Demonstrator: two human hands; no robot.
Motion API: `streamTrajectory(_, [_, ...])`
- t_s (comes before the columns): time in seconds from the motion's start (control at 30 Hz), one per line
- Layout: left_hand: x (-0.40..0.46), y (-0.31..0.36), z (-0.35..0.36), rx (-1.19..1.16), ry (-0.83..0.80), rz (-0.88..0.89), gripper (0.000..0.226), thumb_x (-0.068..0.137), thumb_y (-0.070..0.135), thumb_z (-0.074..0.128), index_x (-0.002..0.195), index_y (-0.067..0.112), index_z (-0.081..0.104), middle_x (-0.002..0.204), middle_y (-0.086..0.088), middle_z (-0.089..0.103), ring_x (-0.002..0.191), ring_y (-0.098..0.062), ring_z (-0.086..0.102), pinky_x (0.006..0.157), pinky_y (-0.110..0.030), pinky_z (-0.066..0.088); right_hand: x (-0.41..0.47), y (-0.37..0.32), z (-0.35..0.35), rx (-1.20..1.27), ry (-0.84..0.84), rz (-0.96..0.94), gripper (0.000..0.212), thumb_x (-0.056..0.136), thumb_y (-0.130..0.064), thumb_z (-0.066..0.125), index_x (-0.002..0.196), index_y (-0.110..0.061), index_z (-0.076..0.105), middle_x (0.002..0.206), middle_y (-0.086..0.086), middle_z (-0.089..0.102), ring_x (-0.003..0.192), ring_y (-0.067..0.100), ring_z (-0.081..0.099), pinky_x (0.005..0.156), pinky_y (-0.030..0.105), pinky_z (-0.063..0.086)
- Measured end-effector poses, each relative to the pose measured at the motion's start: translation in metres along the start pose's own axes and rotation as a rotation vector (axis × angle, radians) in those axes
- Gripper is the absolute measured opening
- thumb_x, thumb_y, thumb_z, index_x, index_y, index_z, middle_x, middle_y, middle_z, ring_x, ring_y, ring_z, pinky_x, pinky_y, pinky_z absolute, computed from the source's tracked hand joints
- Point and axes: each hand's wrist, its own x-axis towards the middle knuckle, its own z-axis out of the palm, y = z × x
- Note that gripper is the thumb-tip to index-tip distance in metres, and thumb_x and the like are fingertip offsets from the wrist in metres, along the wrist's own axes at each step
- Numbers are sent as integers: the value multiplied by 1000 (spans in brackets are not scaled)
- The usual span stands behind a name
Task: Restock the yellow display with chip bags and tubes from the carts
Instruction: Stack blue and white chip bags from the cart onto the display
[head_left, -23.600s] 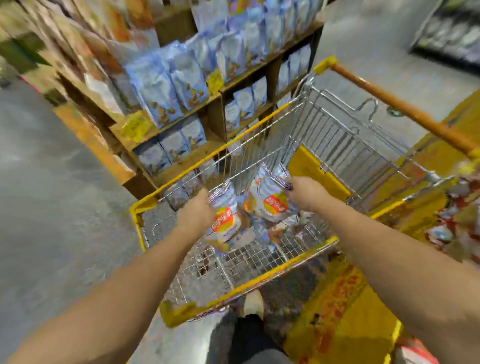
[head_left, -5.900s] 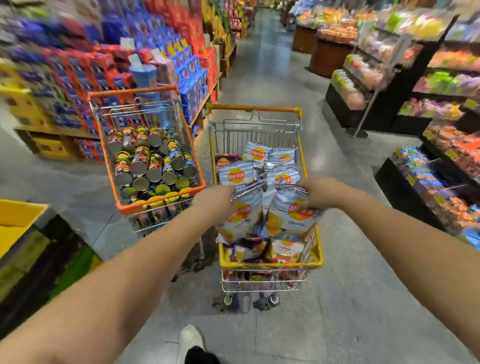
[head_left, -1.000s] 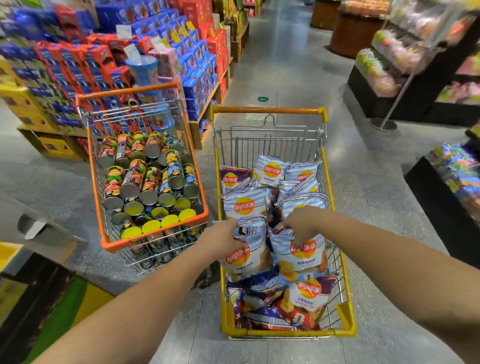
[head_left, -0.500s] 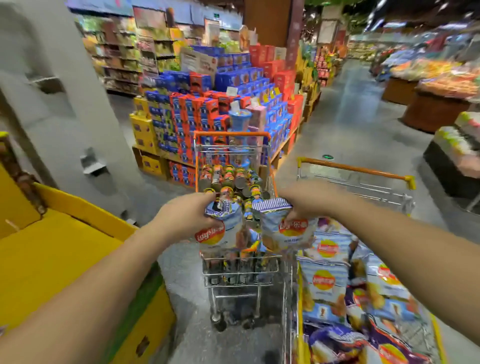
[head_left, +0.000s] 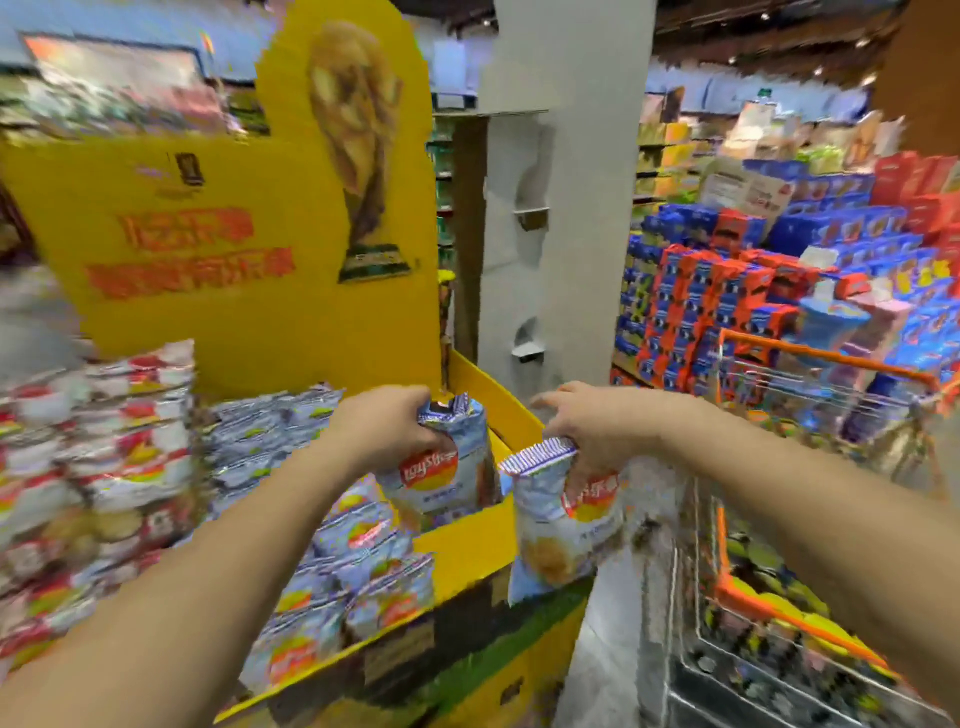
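L hand (head_left: 387, 431) grips chip bag (head_left: 441, 478); R hand (head_left: 592, 431) grips another (head_left: 556, 525).

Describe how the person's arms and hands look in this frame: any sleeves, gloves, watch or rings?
Both forearms are bare as far as the view reaches, with no sleeve edge visible. The left hand and right hand are ungloved. No watch, bracelet or ring shows, though motion blur could hide something small.
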Motion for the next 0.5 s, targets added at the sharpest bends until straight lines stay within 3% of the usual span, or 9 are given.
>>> streamTrajectory(0.1, [-9,-48,-10,-10,17,-64,54,73,70,65,94,22,54,101,-5,64,100,-29,59,69,-35,46,68,-33,-29,41,17,-106,69,73,-62,71,125,-19,59,161,7,14,143,29,23,110,37,34])
streamTrajectory(0.23, [-10,-92,-16,-92,60,-124,60,70,71,64,97,18,57,99,-6,65,97,-28,61,73,-39,50,138,-60,-48,157,157,-213,81,66,-66,74,131,-23,56,150,0,35,131,21,42,102,35,43])
streamTrajectory(0.37, [-8,-132,-23,-22,121,-204,43,82,58,64,83,19,44,93,-7,61,90,-29,58,59,-35,31,183,-67,-57,339,265,-309,74,71,-52,78,135,-26,54,146,-7,44,129,11,41,102,27,39])
streamTrajectory(0.5, [8,-169,-19,15,62,-276,63,73,71,64,103,16,54,99,-5,63,93,-28,59,66,-38,47,235,-58,-52,457,259,-329,71,73,-52,78,134,-23,55,141,-3,50,127,15,46,101,25,39])
